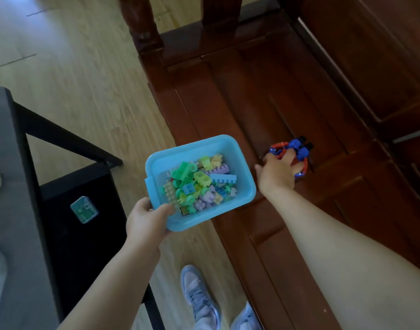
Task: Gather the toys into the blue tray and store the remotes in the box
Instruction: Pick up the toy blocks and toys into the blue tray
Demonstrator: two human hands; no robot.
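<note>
My left hand (pixel 149 222) grips the near left corner of the blue tray (pixel 245 184) and holds it in the air above the floor, beside the wooden bench. Several pastel building blocks (pixel 199 182) fill the tray. To the tray's right, my right hand (pixel 276 173) is closed over a red and blue toy robot (pixel 297 148) that lies on the dark red wooden bench seat (pixel 228 103). No remotes or box are in view.
A black low table frame (pixel 68 144) stands at the left, with a small clear teal box (pixel 84 209) on its lower shelf. The floor is light wood (pixel 73 67). My grey shoes (pixel 199 298) are at the bottom. The bench back rises at top right.
</note>
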